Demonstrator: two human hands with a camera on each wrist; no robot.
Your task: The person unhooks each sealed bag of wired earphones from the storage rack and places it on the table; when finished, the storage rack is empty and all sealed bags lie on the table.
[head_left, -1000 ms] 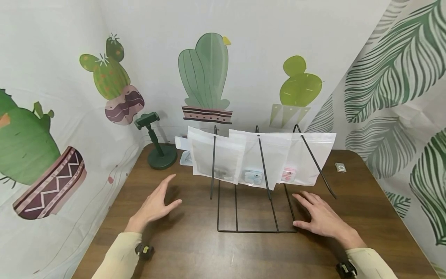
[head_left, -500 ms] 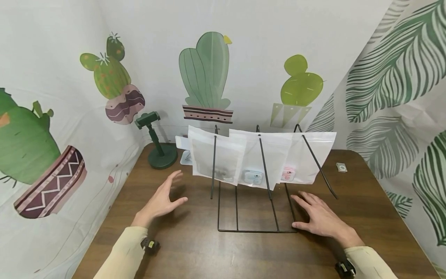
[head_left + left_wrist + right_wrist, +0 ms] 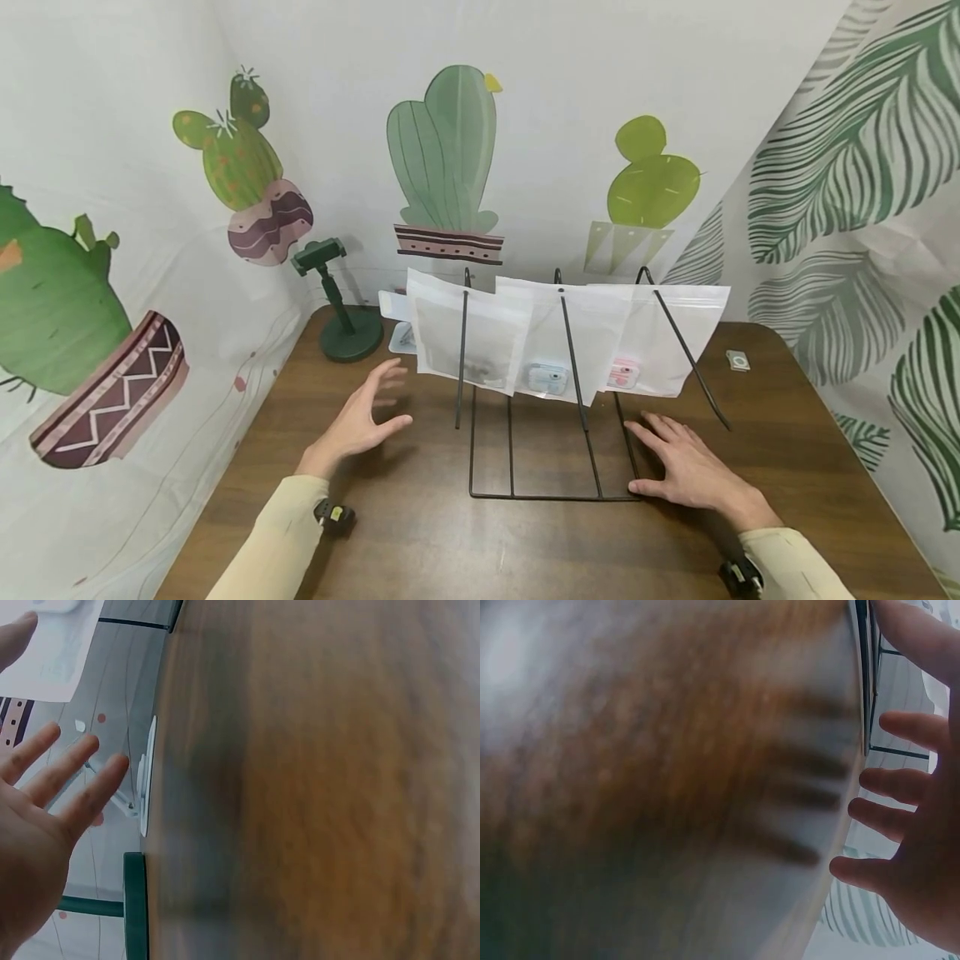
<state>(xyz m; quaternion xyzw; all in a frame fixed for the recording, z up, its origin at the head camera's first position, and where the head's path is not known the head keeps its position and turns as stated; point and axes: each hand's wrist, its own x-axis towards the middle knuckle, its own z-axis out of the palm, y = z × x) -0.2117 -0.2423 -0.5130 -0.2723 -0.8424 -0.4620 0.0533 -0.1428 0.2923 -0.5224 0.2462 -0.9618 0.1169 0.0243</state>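
A black wire rack [image 3: 555, 498] stands on the table with three white zip pouches hanging from its prongs. The left pouch [image 3: 435, 333] has a dim greyish shape inside, the middle pouch [image 3: 517, 333] a light blue camera-shaped item, the right pouch [image 3: 675, 333] a pink one. My left hand [image 3: 356, 425] hovers left of the rack, fingers spread, holding nothing; its palm [image 3: 30, 855] shows in the left wrist view. Beside the rack's front right corner is my right hand [image 3: 686, 467], fingers spread and relaxed. Whether its thumb touches the wire I cannot tell.
A green phone stand [image 3: 348, 329] stands at the back left. Partly hidden behind the left pouch is a pale blue and white item [image 3: 402, 337]. A small silver clip-on player [image 3: 738, 360] lies at the back right. Patterned fabric hangs behind the table [image 3: 420, 550].
My left hand has moved right and slightly away from me, nearer the rack and the left pouch. The right hand stays almost where it was. Rack and pouches look unmoved.
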